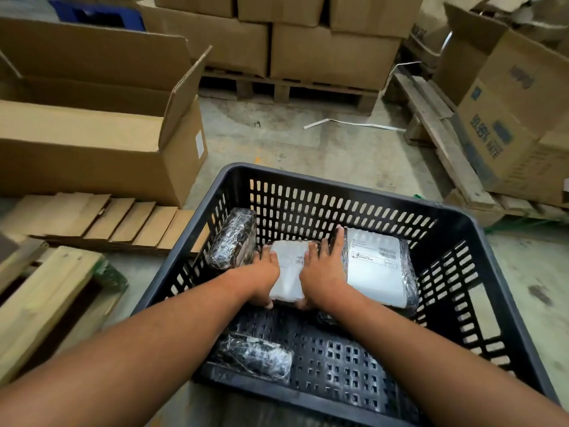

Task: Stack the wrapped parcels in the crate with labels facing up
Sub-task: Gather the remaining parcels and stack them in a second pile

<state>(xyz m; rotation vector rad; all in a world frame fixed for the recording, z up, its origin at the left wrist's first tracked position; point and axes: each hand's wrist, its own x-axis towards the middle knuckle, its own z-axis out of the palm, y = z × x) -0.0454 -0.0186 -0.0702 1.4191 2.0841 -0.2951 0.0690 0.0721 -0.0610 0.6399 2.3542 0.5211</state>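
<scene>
Left hand (pixel 261 272), right hand (pixel 323 272) grip parcel (pixel 288 272) (label up) in crate (pixel 492 241).

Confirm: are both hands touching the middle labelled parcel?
Touching. Head view: left hand and right hand lie on the middle parcel, thumbs hooked under its near edge.

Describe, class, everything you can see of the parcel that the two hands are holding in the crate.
The held parcel is flat and rectangular, wrapped in clear film over dark contents, with a white printed label facing up. It lies inside the black slotted crate, toward the far wall, beside a larger labelled parcel. The left hand and right hand grip its sides, thumbs on its near edge.
</scene>
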